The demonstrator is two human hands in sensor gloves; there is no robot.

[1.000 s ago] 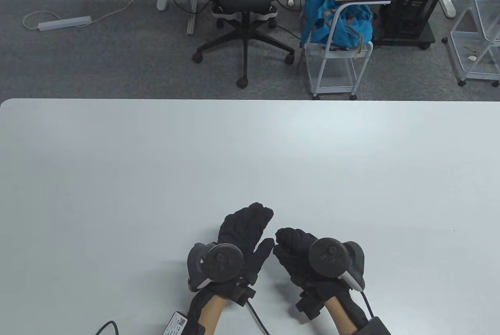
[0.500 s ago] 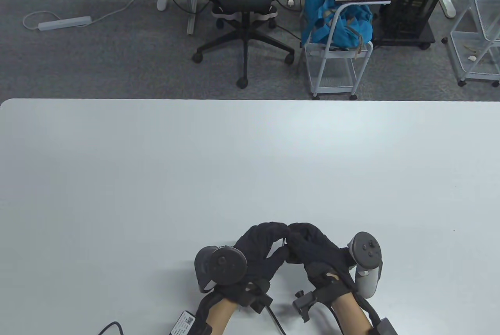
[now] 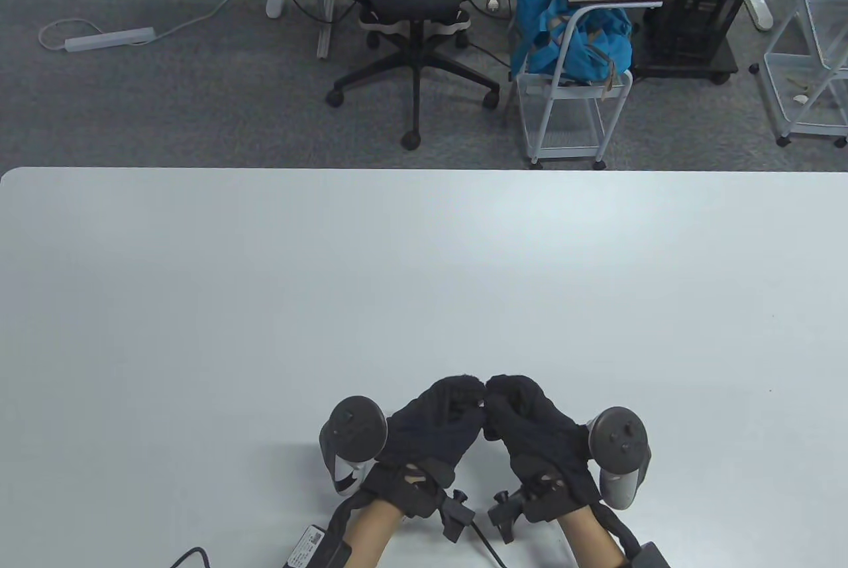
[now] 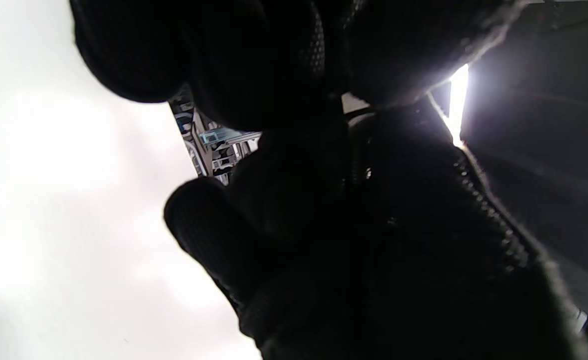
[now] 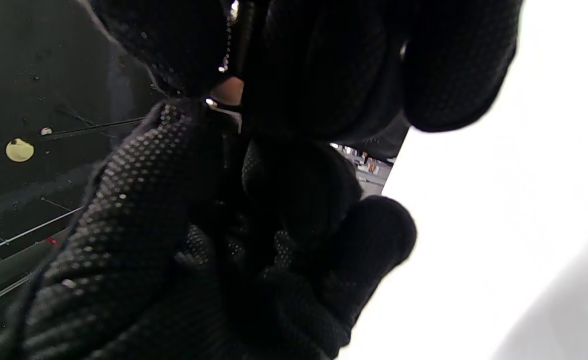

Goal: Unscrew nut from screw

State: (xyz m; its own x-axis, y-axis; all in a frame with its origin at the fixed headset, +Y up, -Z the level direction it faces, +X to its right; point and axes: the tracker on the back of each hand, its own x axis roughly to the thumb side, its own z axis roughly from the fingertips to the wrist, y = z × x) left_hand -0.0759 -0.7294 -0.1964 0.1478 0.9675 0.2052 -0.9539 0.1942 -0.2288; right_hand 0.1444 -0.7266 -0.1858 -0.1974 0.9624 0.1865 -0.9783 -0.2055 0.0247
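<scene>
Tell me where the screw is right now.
Mostly hidden: in the table view it sits where the left hand and right hand meet, near the table's front edge.

Black knitted cloth gloves, matt, on the left hand [image 3: 440, 425] and right hand [image 3: 530, 432], rubbery grip dots on the fingers [image 5: 139, 175], glinting metal screw [image 5: 222, 102] between the fingertips, smooth matt pale surface [image 3: 424, 276] beneath, matt plastic trackers [image 3: 619, 449] behind the fingers
</scene>
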